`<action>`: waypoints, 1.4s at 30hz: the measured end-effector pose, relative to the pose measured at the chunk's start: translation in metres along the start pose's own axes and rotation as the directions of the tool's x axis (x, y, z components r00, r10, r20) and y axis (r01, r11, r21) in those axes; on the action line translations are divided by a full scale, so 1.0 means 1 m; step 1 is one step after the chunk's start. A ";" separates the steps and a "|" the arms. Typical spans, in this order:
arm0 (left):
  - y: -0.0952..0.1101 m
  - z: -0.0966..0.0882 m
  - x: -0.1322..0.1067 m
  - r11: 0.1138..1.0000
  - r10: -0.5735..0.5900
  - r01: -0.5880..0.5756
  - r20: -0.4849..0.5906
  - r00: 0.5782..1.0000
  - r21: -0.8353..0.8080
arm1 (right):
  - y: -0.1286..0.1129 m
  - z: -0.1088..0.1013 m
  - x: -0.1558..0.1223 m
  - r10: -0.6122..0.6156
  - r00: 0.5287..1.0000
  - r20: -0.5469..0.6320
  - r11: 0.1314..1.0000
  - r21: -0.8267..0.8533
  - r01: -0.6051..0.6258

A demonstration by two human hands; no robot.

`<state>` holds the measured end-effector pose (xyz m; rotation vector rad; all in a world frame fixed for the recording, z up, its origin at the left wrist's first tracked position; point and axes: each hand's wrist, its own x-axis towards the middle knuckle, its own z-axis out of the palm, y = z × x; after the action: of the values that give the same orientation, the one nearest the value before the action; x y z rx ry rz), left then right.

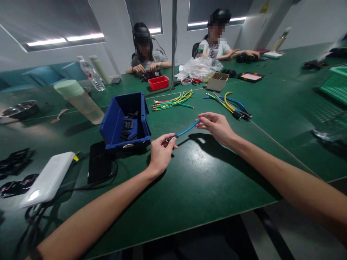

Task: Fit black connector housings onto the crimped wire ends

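A short blue cable (188, 128) stretches between my two hands above the green table. My left hand (162, 151) pinches its near end, where a black sleeve (172, 138) covers it. At the cable's other end, my right hand (215, 127) grips the tip between thumb and fingers. A blue bin (108, 124) with several black sleeves (128, 124) inside stands just left of my left hand. Beyond my hands lies a bundle of yellow and green cables (173, 102). Farther right is another bundle of blue and yellow cables (227, 103), with black pieces on its near ends.
A black phone-like device (99, 162) and a white power bank (51, 177) with cords lie at left. Bottles (81, 101) stand behind them. A red tray (158, 83), a plastic bag (200, 68) and a carton (217, 82) sit farther back. Two people work across the table.
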<state>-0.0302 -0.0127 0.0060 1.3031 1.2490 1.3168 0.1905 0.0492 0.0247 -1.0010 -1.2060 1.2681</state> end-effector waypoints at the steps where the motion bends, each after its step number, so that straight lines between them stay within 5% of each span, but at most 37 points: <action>1: 0.000 0.000 0.000 1.000 0.006 -0.006 -0.001 1.000 0.006 | 0.000 0.000 0.000 -0.005 1.000 -0.003 1.000 0.001 0.005; 18: 0.001 0.002 -0.007 0.992 0.065 -0.079 0.134 0.989 0.098 | 0.002 -0.003 0.002 0.123 0.992 -0.031 0.990 0.080 -0.120; 27: 0.009 0.001 -0.013 0.840 0.306 -0.374 0.224 0.925 0.393 | -0.004 0.002 -0.002 0.125 0.988 -0.087 0.991 0.059 -0.120; 36: 0.013 0.002 -0.010 0.795 0.246 -0.372 0.306 0.920 0.479 | -0.004 0.005 -0.004 0.151 0.976 -0.160 0.985 0.104 -0.136; 42: 0.007 0.000 -0.004 0.882 0.098 -0.175 0.192 0.976 0.439 | -0.011 0.010 -0.009 0.138 0.985 -0.101 0.982 0.144 -0.123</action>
<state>-0.0291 -0.0172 0.0128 1.8209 1.4184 1.0127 0.1832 0.0382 0.0359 -1.0492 -0.9677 1.3605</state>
